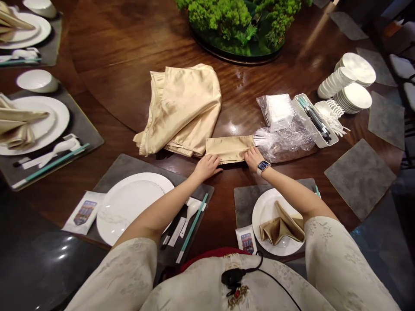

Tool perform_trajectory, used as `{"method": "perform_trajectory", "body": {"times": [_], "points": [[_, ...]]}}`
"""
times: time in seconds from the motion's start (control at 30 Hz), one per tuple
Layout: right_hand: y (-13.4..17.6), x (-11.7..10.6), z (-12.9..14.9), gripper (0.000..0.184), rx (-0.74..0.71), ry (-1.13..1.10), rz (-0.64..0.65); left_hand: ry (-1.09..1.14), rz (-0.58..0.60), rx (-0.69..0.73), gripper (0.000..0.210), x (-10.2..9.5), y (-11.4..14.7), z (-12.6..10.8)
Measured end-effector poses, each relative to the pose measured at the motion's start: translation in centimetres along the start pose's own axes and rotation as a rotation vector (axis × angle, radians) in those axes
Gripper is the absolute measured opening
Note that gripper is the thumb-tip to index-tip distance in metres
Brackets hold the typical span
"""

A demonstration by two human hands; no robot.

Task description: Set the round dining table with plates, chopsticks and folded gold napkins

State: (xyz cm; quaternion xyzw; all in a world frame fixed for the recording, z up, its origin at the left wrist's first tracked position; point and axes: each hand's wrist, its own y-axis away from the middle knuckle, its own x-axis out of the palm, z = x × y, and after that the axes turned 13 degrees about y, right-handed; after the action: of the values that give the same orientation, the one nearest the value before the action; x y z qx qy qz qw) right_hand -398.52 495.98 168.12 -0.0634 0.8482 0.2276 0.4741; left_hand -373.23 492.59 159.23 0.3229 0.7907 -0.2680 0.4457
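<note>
A gold cloth napkin (231,147) lies folded into a flat strip near the table edge in front of me. My left hand (208,166) is at its lower left corner, fingers curled over the cloth edge and thumb below. At the right end, my right hand (254,159), with a watch on the wrist, has its fingers closed on the cloth. Just left of the strip is a loose heap of gold cloth napkins (188,108). Clear plastic wrapping (285,138) with white paper sleeves touches the strip's right end.
A white plate (129,203) and green-ended chopsticks (193,226) are at front left. A folded napkin (280,229) stands on a plate at front right. Beyond the wrapping are a chopstick box (324,138) and stacked white dishes (355,97). A green centrepiece (223,19) stands behind.
</note>
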Motion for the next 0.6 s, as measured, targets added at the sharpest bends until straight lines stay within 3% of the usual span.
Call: {"method": "perform_trajectory", "body": {"times": [0.13,0.27,0.4,0.5,0.6], "points": [[-1.0,-0.7,0.2,0.040,-0.014,-0.041,0.075,-0.060,0.041,-0.066,0.028,-0.4,-0.9,0.1],[-2.3,-1.2,-0.3,0.039,0.006,-0.096,0.115,0.008,0.093,-0.068,0.027,-1.6,-1.4,0.2],[-2.3,-1.4,-1.6,0.034,0.109,-0.265,0.139,0.264,0.113,-0.174,0.030,-5.5,-1.7,1.6],[-0.7,-1.4,-2.2,0.057,0.141,-0.548,0.136,0.558,0.001,-0.239,0.034,-9.7,-3.0,3.4],[1.2,-0.9,-1.3,0.079,0.026,-0.838,-0.060,0.754,-0.072,-0.286,0.040,-12.0,-5.8,5.3]]}}
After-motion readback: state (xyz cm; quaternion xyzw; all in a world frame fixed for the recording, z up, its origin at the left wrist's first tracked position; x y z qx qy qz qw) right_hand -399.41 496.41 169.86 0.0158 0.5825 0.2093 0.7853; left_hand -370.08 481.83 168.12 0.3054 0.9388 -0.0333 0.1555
